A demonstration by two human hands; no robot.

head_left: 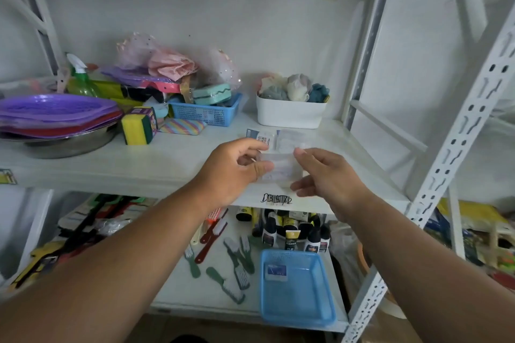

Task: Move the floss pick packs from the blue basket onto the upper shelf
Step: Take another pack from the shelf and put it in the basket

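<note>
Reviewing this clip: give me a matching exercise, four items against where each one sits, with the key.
Items:
1. clear pack
2. white tub
3. green brushes
4. single pack

Places:
A. lower shelf, left of the blue basket
B. inside the blue basket
C. between both hands, left hand and right hand, over the upper shelf
D. back of the upper shelf, right side

Pairs: 1-C, 2-D, 3-A, 4-B
</note>
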